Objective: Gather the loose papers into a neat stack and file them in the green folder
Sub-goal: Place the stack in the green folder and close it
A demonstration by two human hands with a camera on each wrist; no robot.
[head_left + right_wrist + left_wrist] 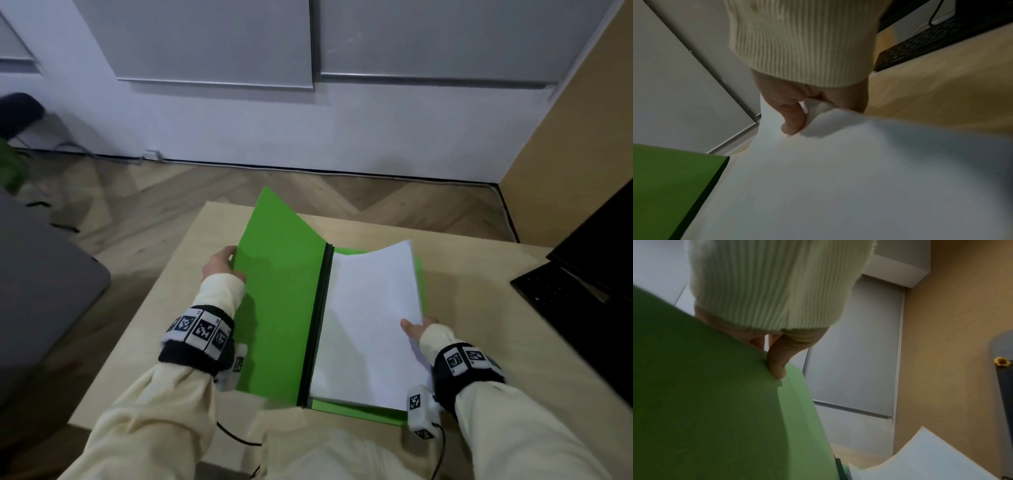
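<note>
The green folder (277,301) lies open on the wooden table (191,260), its black spine running down the middle. My left hand (221,262) grips the outer edge of the raised left cover (705,402), thumb on the inner face. A stack of white papers (366,329) sits on the folder's right half, its right side bowed upward. My right hand (416,329) pinches the papers' right edge, thumb on top of the stack of papers (838,178). The green cover (670,181) shows at the lower left of the right wrist view.
A black laptop (589,284) stands open at the table's right edge, its keyboard (925,43) close to my right hand. A grey surface (41,281) lies to the left of the table. Wood floor and a white wall are beyond the table's far edge.
</note>
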